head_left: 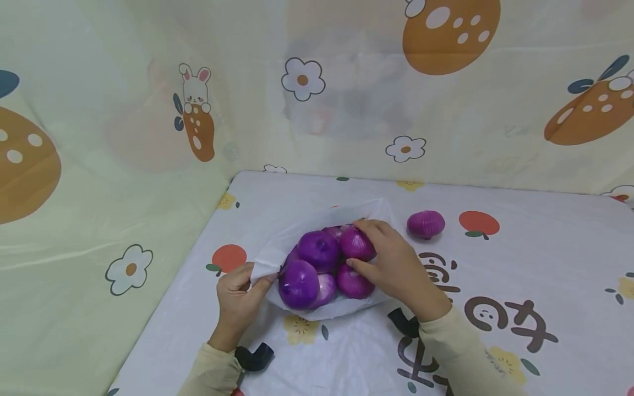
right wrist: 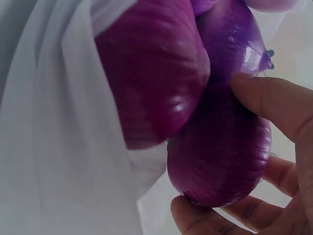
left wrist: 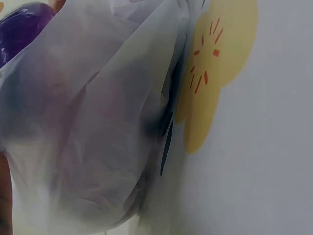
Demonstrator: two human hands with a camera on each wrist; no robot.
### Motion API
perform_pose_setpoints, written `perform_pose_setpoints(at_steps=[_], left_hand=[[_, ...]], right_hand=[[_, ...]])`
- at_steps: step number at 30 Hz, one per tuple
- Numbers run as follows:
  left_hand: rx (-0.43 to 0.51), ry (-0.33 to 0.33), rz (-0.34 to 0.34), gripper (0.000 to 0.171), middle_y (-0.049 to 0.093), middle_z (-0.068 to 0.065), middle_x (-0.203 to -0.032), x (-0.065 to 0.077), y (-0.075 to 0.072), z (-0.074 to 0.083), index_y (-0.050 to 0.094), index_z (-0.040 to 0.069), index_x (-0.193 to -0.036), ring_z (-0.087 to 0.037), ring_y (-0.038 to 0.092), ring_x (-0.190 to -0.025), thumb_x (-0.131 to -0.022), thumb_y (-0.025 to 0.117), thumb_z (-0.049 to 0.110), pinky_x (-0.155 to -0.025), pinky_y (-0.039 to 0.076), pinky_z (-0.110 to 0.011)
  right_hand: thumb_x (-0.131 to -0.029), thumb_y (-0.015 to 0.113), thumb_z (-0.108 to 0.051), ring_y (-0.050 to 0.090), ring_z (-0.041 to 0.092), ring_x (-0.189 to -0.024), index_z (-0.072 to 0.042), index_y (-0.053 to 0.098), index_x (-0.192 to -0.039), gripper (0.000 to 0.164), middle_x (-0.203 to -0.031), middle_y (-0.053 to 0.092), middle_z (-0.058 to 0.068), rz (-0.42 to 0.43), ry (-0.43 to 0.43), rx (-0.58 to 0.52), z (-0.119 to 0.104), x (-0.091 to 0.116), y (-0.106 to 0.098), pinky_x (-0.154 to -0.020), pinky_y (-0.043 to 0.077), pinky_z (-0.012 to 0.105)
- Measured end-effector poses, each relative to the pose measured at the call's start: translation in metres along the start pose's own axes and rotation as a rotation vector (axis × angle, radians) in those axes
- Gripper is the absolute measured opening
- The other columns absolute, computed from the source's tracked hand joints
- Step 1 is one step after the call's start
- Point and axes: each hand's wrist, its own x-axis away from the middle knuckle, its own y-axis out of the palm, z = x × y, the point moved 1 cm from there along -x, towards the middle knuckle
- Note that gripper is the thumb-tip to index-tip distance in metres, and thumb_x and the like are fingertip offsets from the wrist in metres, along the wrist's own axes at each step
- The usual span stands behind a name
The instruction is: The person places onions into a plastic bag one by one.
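A white plastic bag lies on the table with its mouth spread, filled with several purple onions. The left hand pinches the bag's rim on the left side between thumb and fingers. At the bag's right side the right hand grips a red onion, thumb and fingers around it, as the right wrist view shows with the same onion. Another onion sits just below it in the bag. The left wrist view shows mostly the bag's thin, creased side.
One loose onion lies on the patterned tablecloth to the right of the bag. Behind and to the left rise cream curtains printed with carrots and flowers. Black straps show near both wrists.
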Motion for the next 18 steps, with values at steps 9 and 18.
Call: perform_pose_setpoints(at_steps=[9, 18], left_hand=[[0.008, -0.003, -0.004, 0.026, 0.078, 0.004, -0.096, -0.0005, 0.0005, 0.0001, 0.078, -0.008, -0.094, -0.006, 0.07, -0.085, -0.076, 0.071, -0.025, -0.074, 0.057, -0.019], [0.004, -0.005, -0.004, 0.026, 0.078, 0.004, -0.096, -0.0005, 0.0005, 0.0011, 0.078, -0.009, -0.094, -0.006, 0.07, -0.084, -0.076, 0.07, -0.025, -0.074, 0.057, -0.019]], right_hand=[[-0.082, 0.09, -0.022, 0.064, 0.04, -0.12, -0.005, 0.054, -0.146, 0.076, -0.14, 0.059, 0.022, -0.021, 0.017, 0.023, -0.0021, 0.0003, 0.006, -0.099, 0.054, 0.055], [-0.083, 0.089, -0.022, 0.064, 0.04, -0.121, -0.005, 0.052, -0.147, 0.076, -0.141, 0.058, 0.024, -0.027, 0.03, 0.033, 0.0006, 0.0, 0.0078, -0.099, 0.054, 0.055]])
